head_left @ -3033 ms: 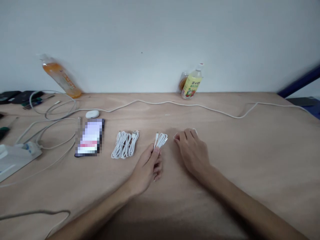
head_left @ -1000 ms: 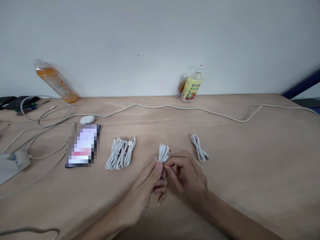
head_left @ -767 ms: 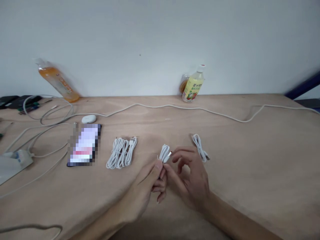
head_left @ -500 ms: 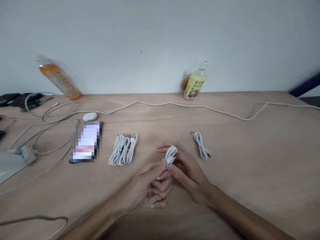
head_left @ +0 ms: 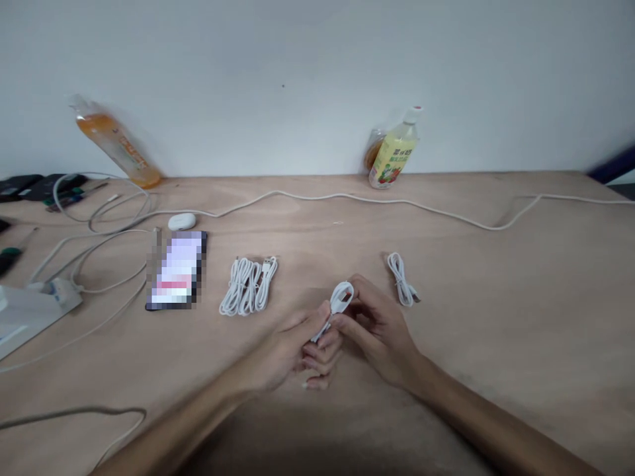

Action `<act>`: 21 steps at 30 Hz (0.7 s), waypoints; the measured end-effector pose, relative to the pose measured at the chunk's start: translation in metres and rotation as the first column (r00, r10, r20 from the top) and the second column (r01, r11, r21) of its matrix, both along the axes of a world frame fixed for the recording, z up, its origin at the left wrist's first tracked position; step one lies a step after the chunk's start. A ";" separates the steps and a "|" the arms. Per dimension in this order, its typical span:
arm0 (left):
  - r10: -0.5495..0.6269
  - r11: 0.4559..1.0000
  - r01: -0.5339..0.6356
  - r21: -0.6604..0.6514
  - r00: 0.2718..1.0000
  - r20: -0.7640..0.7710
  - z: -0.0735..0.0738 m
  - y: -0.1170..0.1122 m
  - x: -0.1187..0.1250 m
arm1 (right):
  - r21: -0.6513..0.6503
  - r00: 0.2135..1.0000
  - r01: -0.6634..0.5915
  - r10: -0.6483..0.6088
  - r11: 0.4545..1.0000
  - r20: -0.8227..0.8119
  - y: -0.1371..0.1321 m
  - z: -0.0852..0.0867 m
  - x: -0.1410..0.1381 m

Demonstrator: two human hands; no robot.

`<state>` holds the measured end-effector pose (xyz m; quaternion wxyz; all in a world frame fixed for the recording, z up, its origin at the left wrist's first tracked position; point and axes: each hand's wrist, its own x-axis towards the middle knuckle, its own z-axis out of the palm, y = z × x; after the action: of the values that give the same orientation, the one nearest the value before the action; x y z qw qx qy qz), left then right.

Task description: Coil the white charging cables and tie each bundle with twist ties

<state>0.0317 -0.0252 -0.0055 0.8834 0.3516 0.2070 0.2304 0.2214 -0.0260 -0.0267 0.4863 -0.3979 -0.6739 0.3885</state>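
Note:
Between my hands, above the table, is a white USB cable [head_left: 341,297] folded into a looped bundle. My left hand [head_left: 292,350] is closed on its lower part, thumb on top and fingers curled underneath. The thumb and fingers of my right hand [head_left: 380,330] pinch the bundle from the right side, near its middle; part of the cable is hidden by the fingers. Several bundled white cables [head_left: 248,287] lie side by side on the table, left of my hands. One more bundled white cable [head_left: 401,281] lies by itself to the right.
A phone [head_left: 176,274] and a white earbud case [head_left: 182,221] lie at left, near loose cords and a white power strip [head_left: 34,314]. An orange drink bottle [head_left: 119,149] and a yellow one [head_left: 395,152] lean against the wall. A long white cord [head_left: 337,196] crosses the table's back.
My right fingers have closed in around the bundle, and its upper loop is spread rounder than before. The whole view has shifted slightly; the other cables lie as they did.

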 end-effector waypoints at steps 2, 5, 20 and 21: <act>0.041 0.998 -0.039 0.040 0.998 -0.054 -0.001 -0.001 0.000 | 0.010 1.000 0.004 -0.004 1.000 -0.001 0.000 0.000 0.000; 0.078 0.996 -0.072 0.047 0.989 -0.126 -0.002 -0.001 0.002 | 0.001 1.000 0.029 -0.029 1.000 0.008 0.000 0.001 -0.001; 0.298 0.953 -0.276 0.122 0.923 -0.242 -0.003 0.000 0.011 | -0.104 0.999 -0.025 0.029 0.994 0.039 0.002 -0.002 -0.004; 0.307 0.950 -0.283 0.132 0.923 -0.233 -0.003 0.000 0.011 | -0.142 0.998 -0.062 0.063 0.988 0.005 0.002 -0.001 -0.003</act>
<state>0.0427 -0.0250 -0.0087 0.7874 0.3848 0.3562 0.3241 0.2183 -0.0242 -0.0277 0.4411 -0.4122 -0.6590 0.4486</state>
